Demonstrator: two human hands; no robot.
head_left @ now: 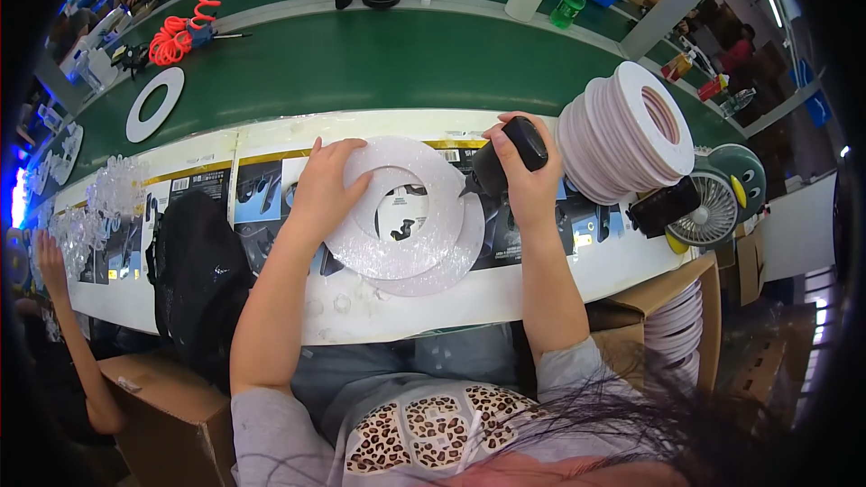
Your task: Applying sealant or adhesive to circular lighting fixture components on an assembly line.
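A white, glossy flat ring [374, 257] lies over a second white ring [458, 272], which shows at its lower right. My left hand [329, 182] holds the upper ring at its upper left, thumb and forefinger on its face. My right hand [534, 171] is wrapped round a black squeeze bottle [492, 167], tilted with its dark, narrow nozzle pointing down and left. The nozzle tip is at the upper ring's right edge; whether it touches I cannot tell. Through the ring's hole, printed sheet with a dark shape shows.
At right stands a tall stack of white rings [600, 140], beside a small fan [708, 207] and a phone-like black object [665, 207]. A lone ring [155, 105] lies far left on the green table. A black bag [200, 280] is left of my arm; an open carton [708, 307] holds more rings.
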